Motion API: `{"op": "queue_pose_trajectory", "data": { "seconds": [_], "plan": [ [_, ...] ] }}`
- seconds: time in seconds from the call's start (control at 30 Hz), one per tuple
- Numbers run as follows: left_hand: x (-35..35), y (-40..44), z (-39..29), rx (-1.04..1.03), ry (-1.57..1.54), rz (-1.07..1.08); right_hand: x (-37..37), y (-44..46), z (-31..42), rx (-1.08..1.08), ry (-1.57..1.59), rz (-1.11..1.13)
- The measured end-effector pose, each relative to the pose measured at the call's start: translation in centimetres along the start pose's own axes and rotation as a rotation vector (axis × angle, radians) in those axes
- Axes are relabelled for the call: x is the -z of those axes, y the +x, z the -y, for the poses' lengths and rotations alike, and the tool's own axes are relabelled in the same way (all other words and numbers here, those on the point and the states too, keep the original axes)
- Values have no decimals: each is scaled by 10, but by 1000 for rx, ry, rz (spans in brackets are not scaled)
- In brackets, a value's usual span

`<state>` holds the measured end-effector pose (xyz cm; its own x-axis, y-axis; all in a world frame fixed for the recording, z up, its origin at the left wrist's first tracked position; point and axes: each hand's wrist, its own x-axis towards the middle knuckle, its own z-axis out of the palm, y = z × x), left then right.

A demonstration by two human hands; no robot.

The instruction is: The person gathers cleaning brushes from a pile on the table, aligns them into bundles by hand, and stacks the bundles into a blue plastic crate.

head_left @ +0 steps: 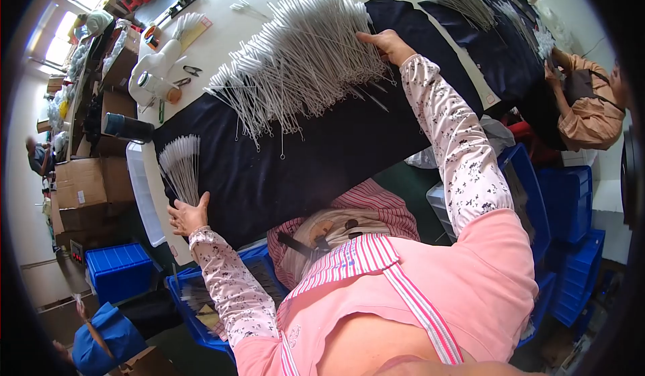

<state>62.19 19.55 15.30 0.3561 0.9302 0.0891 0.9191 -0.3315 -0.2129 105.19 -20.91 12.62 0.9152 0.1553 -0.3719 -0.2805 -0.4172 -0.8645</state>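
Observation:
A wide pile of thin white straw brushes (302, 47) with looped wire ends lies on a dark cloth (269, 181) over the table. My right hand (388, 45) touches the pile's right edge, fingers stretched out and thumb apart. Near the table's left edge lies a smaller fanned bundle of the same brushes (181, 161). My left hand (189, 216) is at the narrow lower end of this bundle, with its fingers spread. Both hands appear open. A few loose brushes (369, 98) stick out below the pile on the right.
A dark bottle (127, 127), a clear jar (151, 84), tape (153, 37) and small snips (193, 70) sit at the left. A co-worker (588, 101) handles more brushes (460, 0) at the right. Blue crates (121, 272) and cardboard boxes (94, 182) stand around.

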Motion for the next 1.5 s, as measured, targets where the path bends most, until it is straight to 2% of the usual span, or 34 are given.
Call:
{"op": "queue_pose_trajectory", "data": {
  "seconds": [0.07, 0.13, 0.2, 0.23, 0.33, 0.4, 0.47, 0.5, 0.57, 0.67, 0.73, 0.77, 0.87, 0.9, 1.03, 1.13, 1.17, 1.27, 1.37, 1.47, 1.5],
  "plan": [
    [18, -3, -19, -91, -38, -113, -2, 2, 1, -11, -14, -3],
    [43, -12, -48, -192, -79, -256, -2, 6, 3, 130, -329, -193],
    [63, -18, -79, -372, -166, -376, -6, 10, 6, 271, -649, -374],
    [67, -22, -96, -508, -293, -443, -9, -18, 24, 360, -706, -473],
    [88, -47, -152, -928, -537, -531, -17, -37, 48, 468, -448, -230],
    [102, -67, -188, -1203, -567, -458, -30, -44, 53, 437, -620, -238],
    [103, -80, -224, -1392, -595, -353, -40, -57, 62, 382, -745, -215],
    [102, -84, -240, -1430, -575, -332, -43, -61, 66, 339, -728, -185],
    [98, -84, -269, -1499, -537, -292, -52, -61, 66, 384, -763, -164],
    [90, -77, -299, -1488, -409, -269, -66, -66, 71, 375, -799, -211],
    [85, -78, -303, -1379, -395, -224, -80, -59, 61, 444, -822, -329],
    [83, -82, -305, -1306, -399, -190, -81, -62, 68, 399, -762, -283],
    [80, -87, -309, -1196, -406, -122, -104, -54, 61, 476, -861, -426],
    [83, -88, -309, -1183, -401, -110, -112, -52, 57, 489, -835, -539],
    [82, -90, -307, -1145, -430, -122, -97, -57, 58, 361, -516, -418],
    [79, -89, -306, -1148, -420, -117, -85, -59, 66, 290, -559, -252],
    [78, -89, -306, -1143, -414, -117, -86, -64, 67, 294, -557, -271],
    [77, -89, -304, -1116, -436, -82, -93, -75, 70, 416, -579, -277],
    [72, -89, -301, -1080, -487, -51, -112, -88, 61, 777, -801, -666],
    [64, -91, -301, -1065, -512, -61, -125, -89, 54, 771, -844, -759],
    [62, -91, -301, -1056, -518, -70, -128, -81, 51, 755, -807, -684]
  ]
}}
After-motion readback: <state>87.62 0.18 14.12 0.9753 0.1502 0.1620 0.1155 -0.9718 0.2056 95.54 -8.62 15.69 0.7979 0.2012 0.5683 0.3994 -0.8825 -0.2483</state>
